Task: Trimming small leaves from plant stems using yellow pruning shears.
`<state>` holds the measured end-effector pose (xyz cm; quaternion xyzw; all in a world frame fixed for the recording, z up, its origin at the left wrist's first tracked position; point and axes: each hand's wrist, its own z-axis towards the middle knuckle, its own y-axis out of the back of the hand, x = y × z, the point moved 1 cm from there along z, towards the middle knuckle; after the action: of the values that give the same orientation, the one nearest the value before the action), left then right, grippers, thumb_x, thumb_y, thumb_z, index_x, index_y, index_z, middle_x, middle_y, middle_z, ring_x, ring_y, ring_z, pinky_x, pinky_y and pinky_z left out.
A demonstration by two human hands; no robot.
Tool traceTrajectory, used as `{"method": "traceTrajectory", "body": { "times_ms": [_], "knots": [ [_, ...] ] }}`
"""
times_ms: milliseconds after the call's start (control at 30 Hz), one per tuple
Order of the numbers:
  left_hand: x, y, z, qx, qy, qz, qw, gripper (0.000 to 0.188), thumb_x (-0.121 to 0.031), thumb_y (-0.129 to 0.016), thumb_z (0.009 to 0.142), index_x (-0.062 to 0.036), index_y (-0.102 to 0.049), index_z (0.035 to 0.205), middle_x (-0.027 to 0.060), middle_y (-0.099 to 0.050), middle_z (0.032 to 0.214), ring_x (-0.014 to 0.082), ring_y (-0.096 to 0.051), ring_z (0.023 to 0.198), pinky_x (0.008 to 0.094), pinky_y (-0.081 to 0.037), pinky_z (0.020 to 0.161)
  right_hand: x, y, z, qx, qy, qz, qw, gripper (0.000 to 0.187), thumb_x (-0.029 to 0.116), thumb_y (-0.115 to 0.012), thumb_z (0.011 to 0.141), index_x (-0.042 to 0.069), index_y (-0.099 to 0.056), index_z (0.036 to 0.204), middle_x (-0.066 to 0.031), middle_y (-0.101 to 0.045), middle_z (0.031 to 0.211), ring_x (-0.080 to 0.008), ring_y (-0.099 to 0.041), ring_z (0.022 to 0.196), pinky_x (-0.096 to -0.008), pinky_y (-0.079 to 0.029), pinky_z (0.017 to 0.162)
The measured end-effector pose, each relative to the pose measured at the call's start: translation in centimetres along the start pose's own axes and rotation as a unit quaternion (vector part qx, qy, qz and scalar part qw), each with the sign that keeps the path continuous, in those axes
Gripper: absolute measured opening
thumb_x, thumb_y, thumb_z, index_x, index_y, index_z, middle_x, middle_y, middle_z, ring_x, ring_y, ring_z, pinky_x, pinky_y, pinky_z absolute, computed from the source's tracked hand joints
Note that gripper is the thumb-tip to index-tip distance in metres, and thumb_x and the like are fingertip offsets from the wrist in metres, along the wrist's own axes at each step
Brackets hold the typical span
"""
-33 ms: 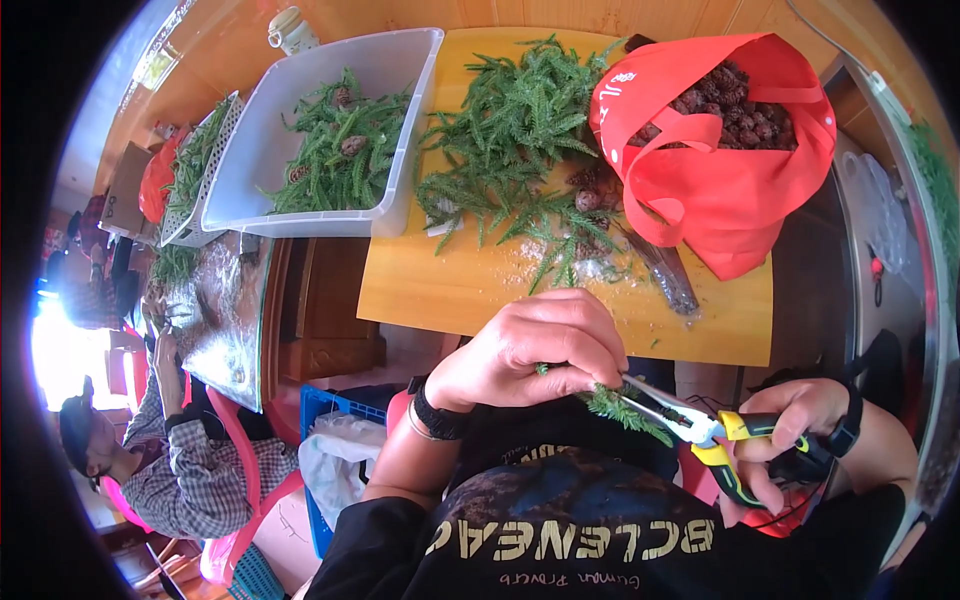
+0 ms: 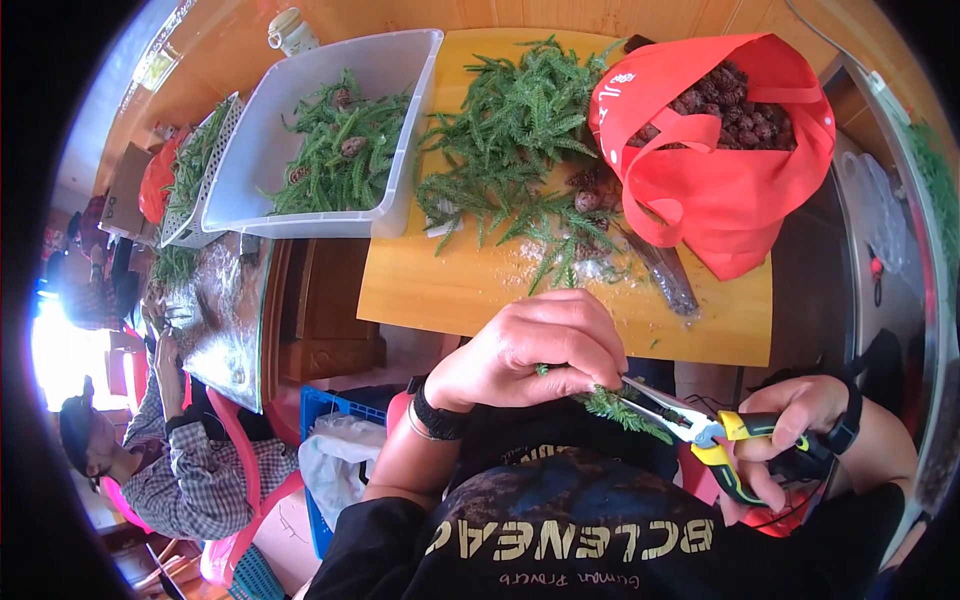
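One green sprig (image 2: 622, 408) is pinched in the left hand (image 2: 535, 345), pointing right into yellow-handled snips (image 2: 700, 432) squeezed by the right hand (image 2: 800, 430).

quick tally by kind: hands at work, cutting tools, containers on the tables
Hands: 2, the left hand holding a green sprig, the right hand on the yellow-handled snips
Cutting tools: 1, the snips
Containers: 3, red bag of cones, white tub, perforated basket
Total: 6
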<state>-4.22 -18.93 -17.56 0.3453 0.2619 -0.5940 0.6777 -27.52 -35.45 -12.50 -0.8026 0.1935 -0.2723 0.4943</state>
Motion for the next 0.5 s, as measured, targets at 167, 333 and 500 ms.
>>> {"method": "traceTrajectory", "body": {
  "times_ms": [167, 333, 500],
  "knots": [
    [-0.5, 0.0, 0.1, 0.014, -0.019, -0.044, 0.999, 0.01, -0.01, -0.06, 0.084, -0.0028, -0.065, 0.079, 0.0084, -0.064, 0.086, 0.0244, -0.059, 0.078, 0.0348, -0.047, 0.07, -0.1, 0.5, 0.4, 0.036, -0.024, -0.044, 0.998, 0.036, 0.023, -0.05, 0.083, -0.009, -0.061, 0.094, -0.0191, -0.064, 0.094, -0.0339, -0.052, 0.107, -0.04, -0.037, 0.094],
    [-1.5, 0.4, 0.5, 0.017, -0.046, -0.051, 0.998, 0.011, -0.01, -0.059, 0.085, -0.0018, -0.066, 0.08, 0.0106, -0.063, 0.087, 0.0258, -0.058, 0.08, 0.0355, -0.048, 0.07, 2.3, -0.5, 1.4, 0.021, 0.04, -0.381, 0.923, 0.029, 0.018, -0.046, 0.087, -0.005, -0.062, 0.097, -0.0124, -0.064, 0.092, -0.023, -0.055, 0.1, -0.0307, -0.04, 0.088],
    [-1.2, 0.7, -0.3, 0.041, 0.028, 0.053, 0.997, 0.01, -0.012, -0.06, 0.084, -0.0042, -0.065, 0.08, 0.0072, -0.063, 0.087, 0.0252, -0.059, 0.08, 0.0359, -0.047, 0.071, 2.1, 1.8, -0.9, -0.014, -0.1, -0.361, 0.927, 0.031, 0.02, -0.047, 0.086, -0.005, -0.064, 0.088, -0.0132, -0.064, 0.095, -0.0242, -0.058, 0.088, -0.0316, -0.045, 0.08]
  ]
}}
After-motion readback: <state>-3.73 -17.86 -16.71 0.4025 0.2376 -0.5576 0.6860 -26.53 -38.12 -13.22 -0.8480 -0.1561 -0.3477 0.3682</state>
